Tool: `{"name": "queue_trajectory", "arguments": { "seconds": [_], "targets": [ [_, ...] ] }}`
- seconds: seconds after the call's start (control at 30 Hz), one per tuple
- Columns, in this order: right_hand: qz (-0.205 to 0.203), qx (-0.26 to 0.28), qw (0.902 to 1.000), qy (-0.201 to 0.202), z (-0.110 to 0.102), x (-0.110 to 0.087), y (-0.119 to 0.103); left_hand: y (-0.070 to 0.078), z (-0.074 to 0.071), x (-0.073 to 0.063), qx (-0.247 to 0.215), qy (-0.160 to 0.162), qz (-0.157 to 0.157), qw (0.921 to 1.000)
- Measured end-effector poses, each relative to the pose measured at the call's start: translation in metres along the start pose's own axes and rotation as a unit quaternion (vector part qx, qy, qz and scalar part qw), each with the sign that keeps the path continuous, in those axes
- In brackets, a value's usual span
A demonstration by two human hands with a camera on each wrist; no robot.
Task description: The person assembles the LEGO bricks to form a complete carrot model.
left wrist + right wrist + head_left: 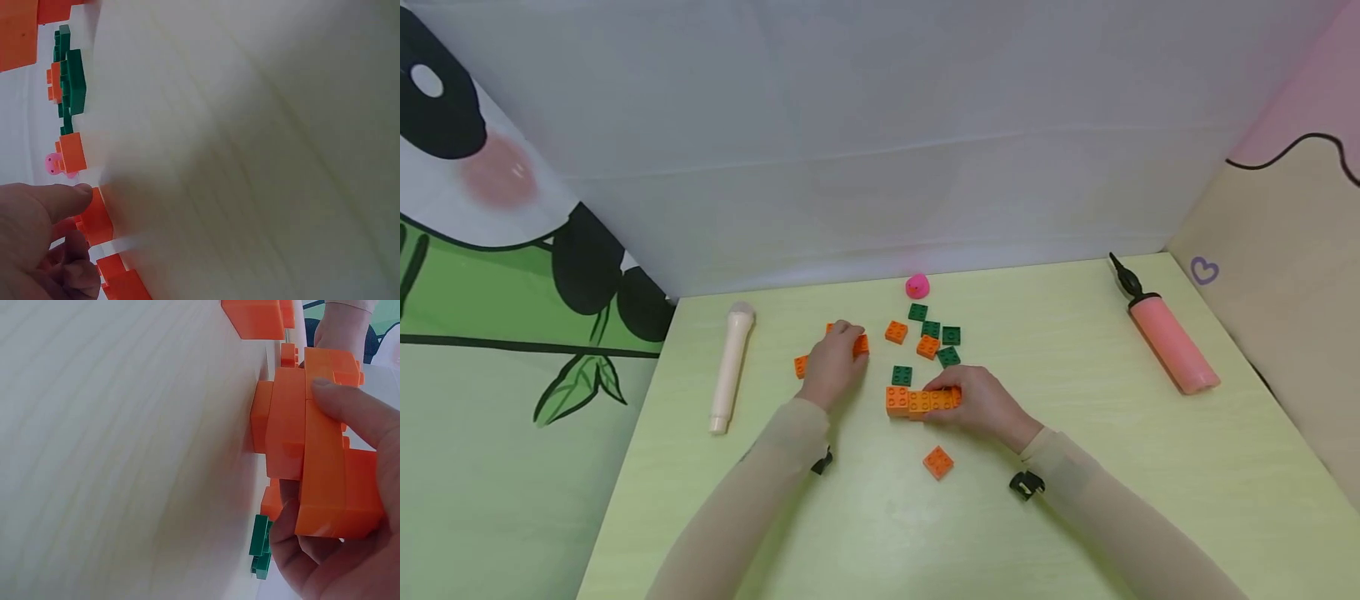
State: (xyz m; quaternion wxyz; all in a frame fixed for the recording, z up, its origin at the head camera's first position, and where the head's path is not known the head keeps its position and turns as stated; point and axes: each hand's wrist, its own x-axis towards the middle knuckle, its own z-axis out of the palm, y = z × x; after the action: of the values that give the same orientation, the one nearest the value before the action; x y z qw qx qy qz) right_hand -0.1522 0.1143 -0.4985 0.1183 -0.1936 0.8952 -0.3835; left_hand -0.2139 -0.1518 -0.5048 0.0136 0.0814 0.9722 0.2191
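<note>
Near the left of the brick group, my left hand (pixel 835 362) pinches an orange toy brick (pixel 97 219) on the table between thumb and curled fingers. Another orange brick (pixel 801 367) lies just left of that hand, and one more peeks out behind it. My right hand (pixel 981 400) grips a joined block of orange bricks (pixel 919 402) by its right end. In the right wrist view, the thumb presses along the side of this stepped block (pixel 322 469), with fingers curled beneath. Part of the block is hidden by the hand.
Several green bricks (pixel 951 335) and orange bricks (pixel 896 332) lie behind the block. A single orange brick (pixel 937 462) sits in front. A pink ball-like toy (pixel 917 286) stands at the back, a pale stick (pixel 732 367) left, a pink pump (pixel 1172 342) right.
</note>
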Motion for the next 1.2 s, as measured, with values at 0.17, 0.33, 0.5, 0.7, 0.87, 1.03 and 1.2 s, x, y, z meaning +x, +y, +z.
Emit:
{"name": "queue_trajectory", "arguments": {
  "seconds": [0.17,0.33,0.5,0.7,0.87,1.03,1.2],
  "targets": [
    [0.005,0.009,0.9999,0.001,0.001,-0.001,-0.001,-0.001,0.003,0.001,0.031,-0.010,-0.005,0.9994],
    [0.006,0.014,0.9999,0.003,0.001,-0.001,-0.002,-0.002,0.003,0.000,0.033,-0.007,0.000,0.9994],
    [0.011,0.015,0.9998,0.004,0.003,0.000,0.001,-0.003,0.003,-0.001,0.006,-0.004,0.002,1.0000],
    [0.018,0.029,0.9994,0.003,0.004,0.000,0.004,-0.002,0.001,-0.005,-0.037,-0.012,0.007,0.9992],
    [0.033,0.031,0.9990,-0.004,0.005,0.001,0.002,0.003,-0.006,-0.014,-0.065,-0.021,0.015,0.9976],
    [0.040,0.033,0.9985,-0.013,0.005,0.001,0.000,0.014,-0.015,-0.025,-0.089,-0.023,0.030,0.9954],
    [0.029,0.034,0.9989,-0.013,0.005,0.002,0.002,0.028,-0.024,-0.035,-0.111,-0.026,0.055,0.9919]
  ]
}}
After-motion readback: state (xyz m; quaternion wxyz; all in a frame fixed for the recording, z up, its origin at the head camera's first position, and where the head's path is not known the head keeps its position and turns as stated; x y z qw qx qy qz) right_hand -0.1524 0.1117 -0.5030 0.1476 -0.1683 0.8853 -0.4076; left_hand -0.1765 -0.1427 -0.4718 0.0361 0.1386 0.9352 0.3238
